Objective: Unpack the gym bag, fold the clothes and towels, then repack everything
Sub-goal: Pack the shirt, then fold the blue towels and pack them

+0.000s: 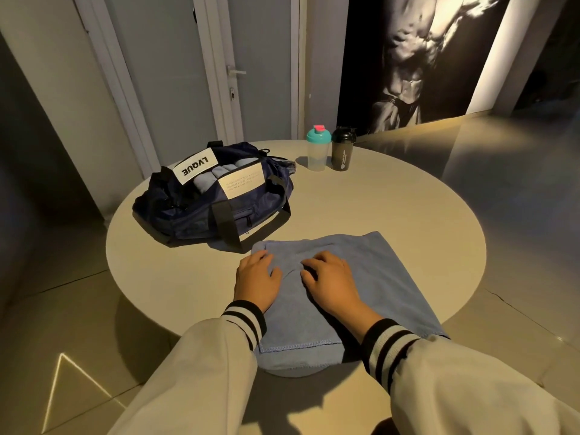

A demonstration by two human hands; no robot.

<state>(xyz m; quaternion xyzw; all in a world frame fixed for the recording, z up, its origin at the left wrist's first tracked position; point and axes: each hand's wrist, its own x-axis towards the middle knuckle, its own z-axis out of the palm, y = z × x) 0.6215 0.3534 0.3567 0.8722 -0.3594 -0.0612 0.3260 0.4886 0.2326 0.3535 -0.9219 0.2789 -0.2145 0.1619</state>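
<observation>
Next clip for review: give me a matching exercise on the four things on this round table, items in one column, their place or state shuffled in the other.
Column 1
1. gym bag
2. towel
3. teal-lidded shaker
4. black shaker

Column 2
A. lies under the left hand and right hand
B. open, rolled blue cloth inside
C. dark body, right-hand bottle of the pair
D. clear body, left-hand bottle of the pair

Pairs: 1-B, 2-A, 3-D, 4-C

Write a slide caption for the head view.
Left hand and right hand grip a blue towel on a round table beside a gym bag, teal-lidded shaker and black shaker.
</observation>
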